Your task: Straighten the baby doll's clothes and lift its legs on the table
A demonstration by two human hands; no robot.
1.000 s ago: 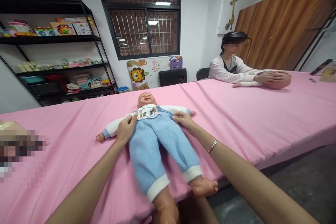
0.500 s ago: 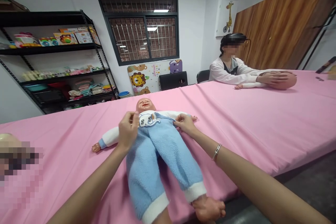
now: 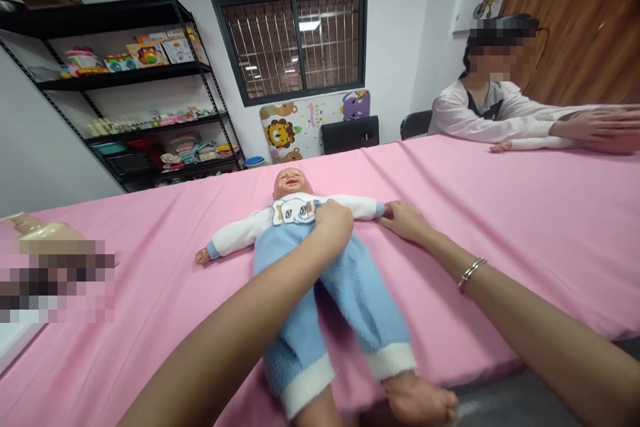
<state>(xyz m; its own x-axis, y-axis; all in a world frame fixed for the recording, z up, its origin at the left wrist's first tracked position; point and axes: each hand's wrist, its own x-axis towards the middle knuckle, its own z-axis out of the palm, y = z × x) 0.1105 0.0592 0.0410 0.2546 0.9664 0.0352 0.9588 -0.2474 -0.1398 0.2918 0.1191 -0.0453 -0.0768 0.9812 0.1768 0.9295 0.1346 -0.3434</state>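
A baby doll [image 3: 293, 185] lies on its back with arms spread, in a white long-sleeved top and fuzzy blue overalls [image 3: 287, 260] with an animal-face bib [image 3: 295, 211]. My left hand [image 3: 335, 223] reaches across the doll's body, its fingers curled at the bib's right edge. The back of that hand hides its fingertips; a bit of blue strap shows beside them. My right hand [image 3: 406, 220], a silver bangle on its wrist, has its fingers closed around the small hand at the end of the doll's right-side sleeve [image 3: 357, 205].
Pink cloth [image 3: 480, 213] covers the table. A person [image 3: 480, 103] sits at the far right, hands on another doll. At left lies a beige, partly blurred object [image 3: 55, 240]. Behind stand a black shelf rack [image 3: 135, 77] with toys and cloths, and a chair [image 3: 350, 135].
My left hand has crossed rightward over the doll's chest to the bib's other edge. My right hand has left the overalls' side and taken the doll's hand. The view has turned left.
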